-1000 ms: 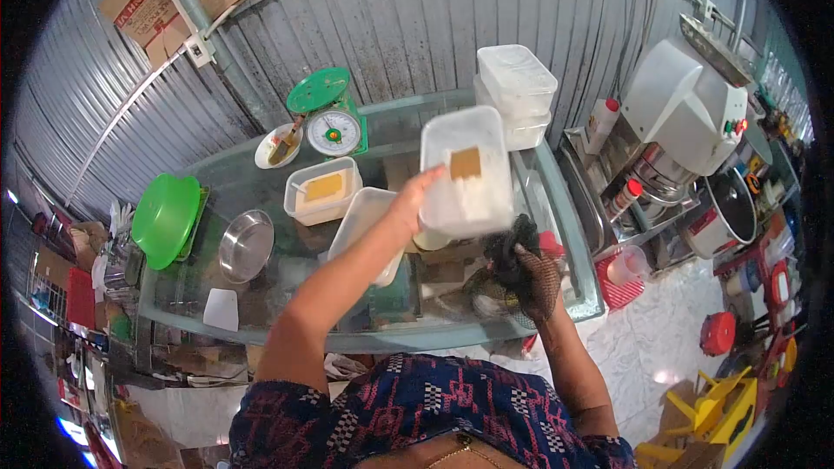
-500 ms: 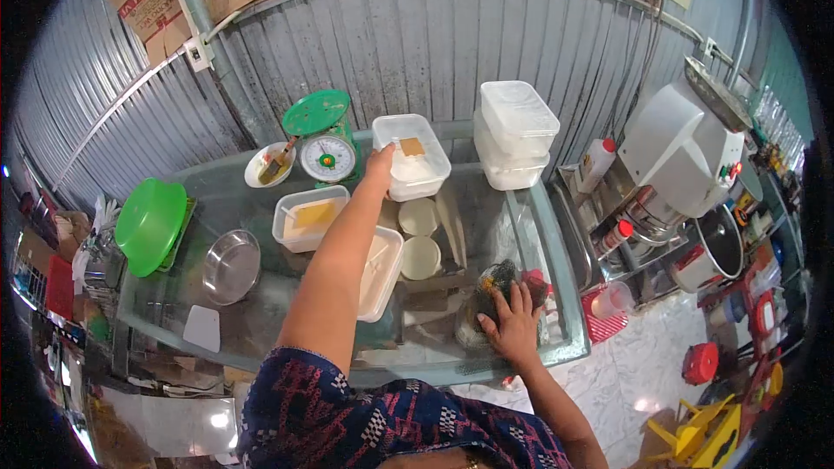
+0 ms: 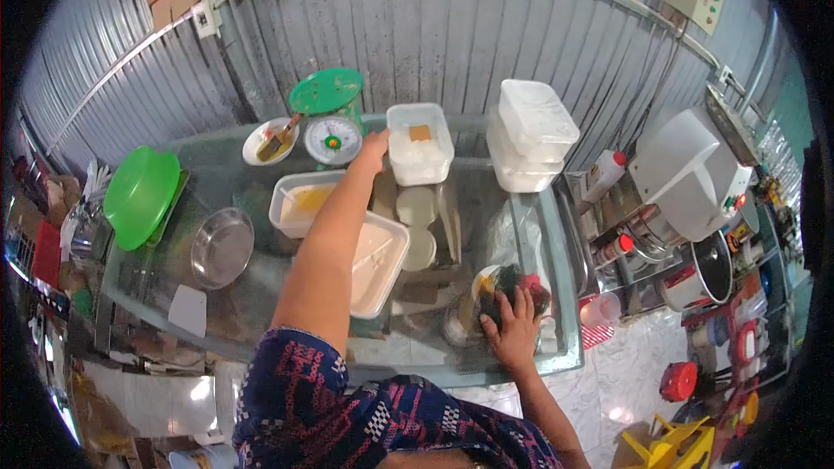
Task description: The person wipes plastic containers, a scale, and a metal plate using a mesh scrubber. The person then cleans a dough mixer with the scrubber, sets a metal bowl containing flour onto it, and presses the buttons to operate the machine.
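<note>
My left hand (image 3: pixel 376 148) reaches far across the glass table and is at the left side of a lidded plastic container (image 3: pixel 420 165), its fingers against the rim. A small brown square (image 3: pixel 420 133) lies on that lid. My right hand (image 3: pixel 514 323) rests flat, fingers spread, at the table's right front, over a dark, mottled patch (image 3: pixel 501 282); whether that lies on or under the glass I cannot tell. Under my left forearm are an open tub of pale contents (image 3: pixel 380 260) and another tub with a yellow piece (image 3: pixel 304 200).
Behind stand a green dial scale (image 3: pixel 334 139), a white bowl with a brush (image 3: pixel 270 143) and stacked plastic containers (image 3: pixel 532 135). A steel bowl (image 3: pixel 222 247), a white scraper (image 3: pixel 188 311) and a green basin (image 3: pixel 142 197) are left. A mixer (image 3: pixel 695 175) stands right.
The lidded container has turned straighter, with my left hand still at its left side. My right hand stays about where it was. The whole view has shifted slightly.
</note>
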`<move>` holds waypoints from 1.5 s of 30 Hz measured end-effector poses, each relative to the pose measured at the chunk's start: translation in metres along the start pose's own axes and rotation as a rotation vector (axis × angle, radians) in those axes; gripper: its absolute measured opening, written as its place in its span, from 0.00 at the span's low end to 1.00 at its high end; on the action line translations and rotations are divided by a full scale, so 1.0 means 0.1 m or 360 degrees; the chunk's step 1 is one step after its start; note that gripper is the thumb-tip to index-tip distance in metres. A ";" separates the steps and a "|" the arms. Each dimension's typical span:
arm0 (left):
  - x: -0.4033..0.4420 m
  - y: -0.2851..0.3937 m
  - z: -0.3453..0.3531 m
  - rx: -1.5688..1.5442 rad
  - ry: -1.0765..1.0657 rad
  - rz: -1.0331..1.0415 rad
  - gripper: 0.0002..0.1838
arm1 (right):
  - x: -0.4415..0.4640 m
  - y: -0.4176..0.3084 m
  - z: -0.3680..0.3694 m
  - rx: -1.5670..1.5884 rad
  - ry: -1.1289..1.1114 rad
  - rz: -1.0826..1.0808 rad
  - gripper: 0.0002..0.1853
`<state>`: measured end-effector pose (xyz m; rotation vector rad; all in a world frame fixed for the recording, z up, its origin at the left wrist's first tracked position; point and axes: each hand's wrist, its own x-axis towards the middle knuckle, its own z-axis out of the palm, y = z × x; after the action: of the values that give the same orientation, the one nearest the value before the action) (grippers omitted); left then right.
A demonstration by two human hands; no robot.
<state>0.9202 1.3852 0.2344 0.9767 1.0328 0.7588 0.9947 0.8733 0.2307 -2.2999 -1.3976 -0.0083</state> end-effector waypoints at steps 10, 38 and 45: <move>-2.74 0.50 -0.75 0.1142 -0.0450 0.0748 0.18 | -0.02 -0.03 0.05 0.0005 -0.0002 -0.0018 0.28; -3.42 -0.68 -0.88 -0.0353 -0.0461 -0.0072 0.29 | -0.05 -0.20 0.21 -0.0117 0.0121 -0.0087 0.29; -2.41 0.15 -0.09 -0.0416 -0.0650 0.0080 0.28 | -0.05 -0.23 0.14 -0.0068 0.0097 -0.0048 0.30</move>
<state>0.8282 1.1833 0.3289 0.8857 0.5417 0.6794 0.9698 0.8830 0.2249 -2.2931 -1.4146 -0.1177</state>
